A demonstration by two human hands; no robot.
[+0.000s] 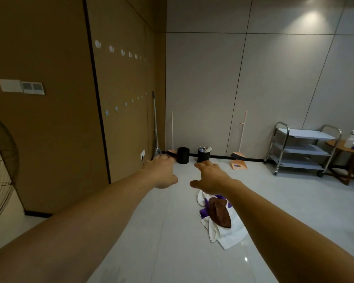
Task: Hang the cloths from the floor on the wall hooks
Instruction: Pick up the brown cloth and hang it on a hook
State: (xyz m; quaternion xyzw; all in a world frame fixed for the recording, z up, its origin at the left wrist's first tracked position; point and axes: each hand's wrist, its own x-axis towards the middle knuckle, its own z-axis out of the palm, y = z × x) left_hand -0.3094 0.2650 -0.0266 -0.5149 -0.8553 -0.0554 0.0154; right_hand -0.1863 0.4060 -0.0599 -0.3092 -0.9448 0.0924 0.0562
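both arms are stretched forward over the floor (172, 252). the left hand (161, 172) and the right hand (211, 177) are held palm-down with fingers loosely spread, and nothing is gripped by either. a heap of cloths (223, 221), white with a purple and a brown one on top, is seen lying on the floor just below the right wrist. two rows of wall hooks (111, 48) are fixed along the brown wall on the left.
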